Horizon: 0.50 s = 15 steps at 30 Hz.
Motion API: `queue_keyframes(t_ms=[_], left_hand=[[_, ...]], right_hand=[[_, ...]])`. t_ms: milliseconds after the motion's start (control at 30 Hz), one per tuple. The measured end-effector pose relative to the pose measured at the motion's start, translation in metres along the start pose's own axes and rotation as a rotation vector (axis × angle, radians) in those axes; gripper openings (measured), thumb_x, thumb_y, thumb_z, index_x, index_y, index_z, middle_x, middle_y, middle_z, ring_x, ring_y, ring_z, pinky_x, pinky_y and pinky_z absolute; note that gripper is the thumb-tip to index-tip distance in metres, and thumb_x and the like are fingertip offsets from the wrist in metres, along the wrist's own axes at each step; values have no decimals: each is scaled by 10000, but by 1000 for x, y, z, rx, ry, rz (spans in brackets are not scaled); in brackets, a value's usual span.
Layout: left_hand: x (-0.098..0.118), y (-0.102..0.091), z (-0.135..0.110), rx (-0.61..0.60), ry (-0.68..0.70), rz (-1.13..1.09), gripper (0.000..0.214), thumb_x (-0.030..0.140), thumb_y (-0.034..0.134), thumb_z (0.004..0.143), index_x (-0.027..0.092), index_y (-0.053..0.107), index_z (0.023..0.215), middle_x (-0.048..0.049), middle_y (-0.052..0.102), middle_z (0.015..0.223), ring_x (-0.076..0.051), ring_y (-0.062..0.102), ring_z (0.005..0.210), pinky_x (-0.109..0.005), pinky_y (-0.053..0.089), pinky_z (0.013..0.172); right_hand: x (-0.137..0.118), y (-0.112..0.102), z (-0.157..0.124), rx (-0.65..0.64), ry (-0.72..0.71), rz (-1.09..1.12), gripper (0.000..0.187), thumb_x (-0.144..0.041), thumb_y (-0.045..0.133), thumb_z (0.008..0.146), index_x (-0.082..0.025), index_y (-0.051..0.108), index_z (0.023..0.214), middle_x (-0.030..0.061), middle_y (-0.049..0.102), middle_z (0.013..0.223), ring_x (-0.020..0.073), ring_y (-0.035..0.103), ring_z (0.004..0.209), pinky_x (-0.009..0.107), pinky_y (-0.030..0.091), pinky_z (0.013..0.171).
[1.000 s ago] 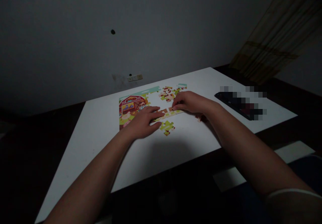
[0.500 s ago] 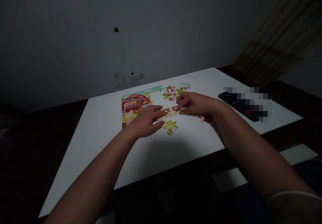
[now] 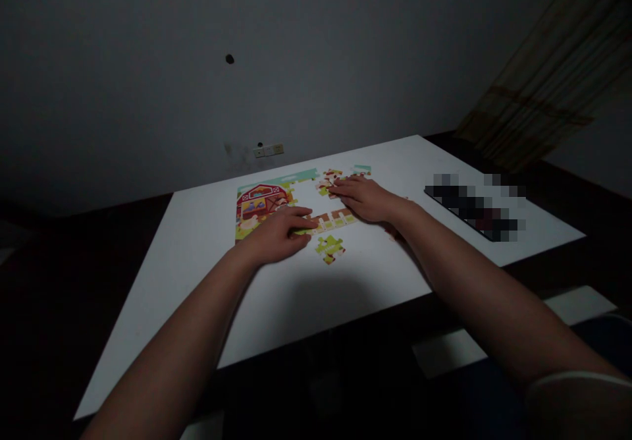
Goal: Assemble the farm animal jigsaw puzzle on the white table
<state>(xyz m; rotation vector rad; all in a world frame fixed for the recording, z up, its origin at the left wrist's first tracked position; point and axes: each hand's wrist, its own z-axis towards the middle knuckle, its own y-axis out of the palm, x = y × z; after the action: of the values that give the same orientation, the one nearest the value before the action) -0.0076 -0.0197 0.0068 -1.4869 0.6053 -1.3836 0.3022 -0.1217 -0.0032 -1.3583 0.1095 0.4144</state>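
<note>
Head view showed the left hand (image 3: 276,234) spread open on the barn puzzle (image 3: 261,197) atop the white table (image 3: 276,321), the right hand (image 3: 368,199) outstretched over farther pieces (image 3: 326,186), where a dragging palm could have parted the fence strip (image 3: 330,222).

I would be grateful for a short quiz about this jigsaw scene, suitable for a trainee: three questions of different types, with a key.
1. Open: What building is pictured on the assembled left section?
2. True or false: The loose green part lies on the far side of the fence strip.
3. Choose: Which hand is nearer that assembled section? (a) left (b) right

Key:
1. A red barn.
2. False; it lies on the near side.
3. (a), the left hand.
</note>
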Motion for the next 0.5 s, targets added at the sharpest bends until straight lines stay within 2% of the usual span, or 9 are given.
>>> queue_keyframes(t_ms=[167,333,500], left_hand=[[-8,-7,-5,5,-24,-14,306,324,767,1002,290,896,1277,-107,768,1566,-322,733,1427,-612,510,1318],[-16,-13,-8,52,-48,-4,228,291,770,961,278,918,1134,-103,824,1437,-307,777,1326,-587,558,1273],[-21,-16,-7,115,-61,8,173,290,742,947,266,908,987,-110,869,1291,-299,813,1206,-568,623,1169]], right_hand=[[9,-6,1,-13,76,-106,434,-261,579,1101,-217,852,1435,146,800,1525,379,690,1386,567,433,1273],[8,-12,-3,-28,166,-182,409,-345,569,1137,-191,866,1373,179,816,1422,426,658,1294,575,495,1135],[6,-13,-5,-35,233,-202,406,-236,563,1093,-191,851,1376,198,798,1396,435,633,1289,573,494,1102]])
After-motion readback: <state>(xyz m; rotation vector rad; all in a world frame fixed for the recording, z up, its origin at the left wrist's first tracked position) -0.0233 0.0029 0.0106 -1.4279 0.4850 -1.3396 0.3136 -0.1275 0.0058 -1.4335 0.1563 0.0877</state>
